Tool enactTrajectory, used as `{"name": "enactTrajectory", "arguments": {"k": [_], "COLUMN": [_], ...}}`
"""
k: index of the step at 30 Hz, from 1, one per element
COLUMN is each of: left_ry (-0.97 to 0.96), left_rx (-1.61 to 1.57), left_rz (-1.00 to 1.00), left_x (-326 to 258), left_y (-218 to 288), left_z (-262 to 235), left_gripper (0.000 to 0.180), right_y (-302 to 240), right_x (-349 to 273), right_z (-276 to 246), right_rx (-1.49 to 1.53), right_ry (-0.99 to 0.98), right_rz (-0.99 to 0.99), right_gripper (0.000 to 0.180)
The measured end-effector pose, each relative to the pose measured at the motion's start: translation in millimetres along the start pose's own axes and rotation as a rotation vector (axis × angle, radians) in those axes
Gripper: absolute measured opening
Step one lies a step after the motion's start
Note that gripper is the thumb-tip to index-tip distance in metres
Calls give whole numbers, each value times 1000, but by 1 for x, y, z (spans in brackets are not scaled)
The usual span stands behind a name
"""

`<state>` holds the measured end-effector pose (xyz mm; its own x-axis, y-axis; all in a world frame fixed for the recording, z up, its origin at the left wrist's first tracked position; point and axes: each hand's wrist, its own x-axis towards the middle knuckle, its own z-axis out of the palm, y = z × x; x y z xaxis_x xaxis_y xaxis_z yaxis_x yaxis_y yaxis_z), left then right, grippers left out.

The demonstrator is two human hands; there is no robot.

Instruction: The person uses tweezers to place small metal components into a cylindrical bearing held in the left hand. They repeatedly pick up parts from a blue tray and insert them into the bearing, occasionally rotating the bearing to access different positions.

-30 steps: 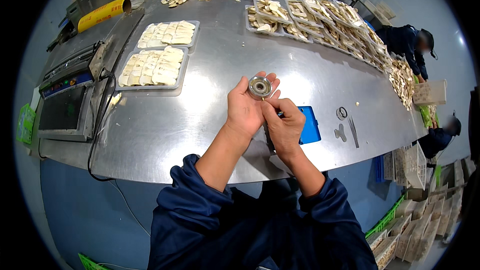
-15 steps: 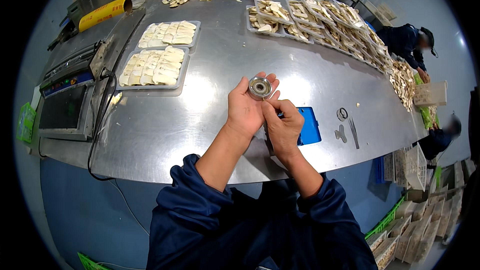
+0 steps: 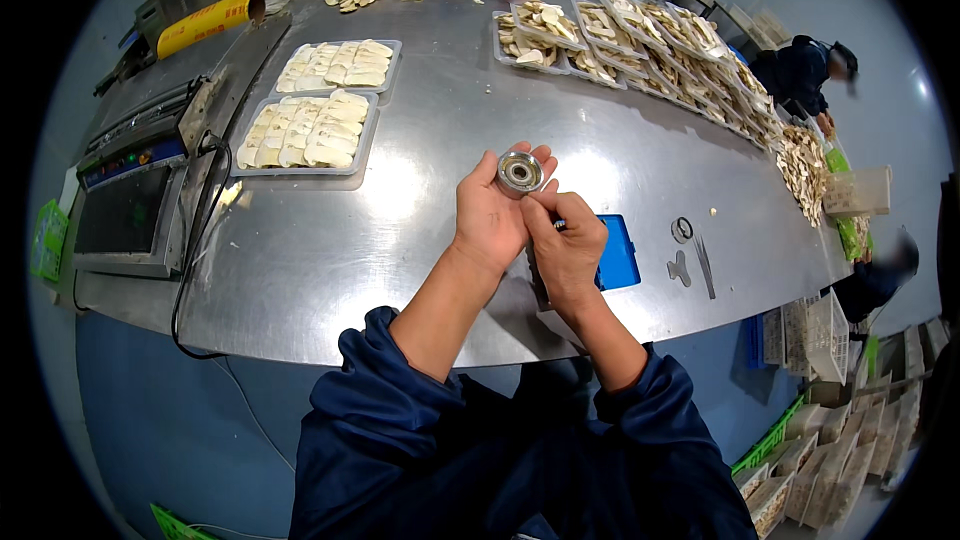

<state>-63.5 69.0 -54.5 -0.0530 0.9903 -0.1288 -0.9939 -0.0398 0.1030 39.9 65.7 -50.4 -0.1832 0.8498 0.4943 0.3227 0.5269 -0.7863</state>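
Palm up over the steel table, my left hand (image 3: 490,215) holds a round silvery metal part (image 3: 520,173) with concentric rings, somewhat like a bearing, on its fingers. My right hand (image 3: 570,245) is closed in a pinch just below the part's near edge. Whatever its fingertips grip is too small or hidden to name. Behind the right hand lies a blue plastic case (image 3: 620,252), partly covered by it. Farther right on the table are a ring with a dark rim (image 3: 682,230), a small three-armed metal piece (image 3: 679,268) and tweezers (image 3: 704,267).
Two clear trays of mushroom slices (image 3: 305,135) sit at the left, beside a scale (image 3: 125,220) with a black cable (image 3: 190,300). Stacked trays of dried slices (image 3: 640,35) fill the back right. Co-workers stand at the far side and right. Crates (image 3: 825,340) are beyond the right edge.
My hands and the round metal part stay nearly still. The co-worker's hand at the far side is blurred by motion, and the person at the right has shifted slightly.
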Motion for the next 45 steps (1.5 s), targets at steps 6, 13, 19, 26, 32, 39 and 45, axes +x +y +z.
{"name": "enactTrajectory", "arguments": {"k": [6, 13, 19, 26, 32, 39, 45], "left_ry": [13, -20, -7, -42, -19, -8, -48], "left_rx": [-46, -59, -100, -101, -86, -28, -83], "left_rz": [-10, -28, -45, -68, -66, -42, -49], "left_x": [-1, 2, 1, -2, 0, -2, 3], "left_y": [1, 0, 2, 2, -1, -2, 0], "left_z": [3, -2, -1, 0, 0, 3, -4], "left_gripper": [46, 48, 50, 50, 47, 46, 46], "right_y": [2, 5, -1, 3, 7, 3, 6], "right_x": [2, 8, 10, 13, 13, 13, 14], "right_z": [-6, -15, -19, -48, -28, -16, -18], "right_rx": [50, -26, -28, -47, -51, -44, -67], "right_ry": [1, -44, -57, -57, -109, -86, -73], "right_rz": [27, 42, 113, 91, -64, -89, 3], "right_gripper": [12, 15, 15, 15, 13, 10, 12]}}
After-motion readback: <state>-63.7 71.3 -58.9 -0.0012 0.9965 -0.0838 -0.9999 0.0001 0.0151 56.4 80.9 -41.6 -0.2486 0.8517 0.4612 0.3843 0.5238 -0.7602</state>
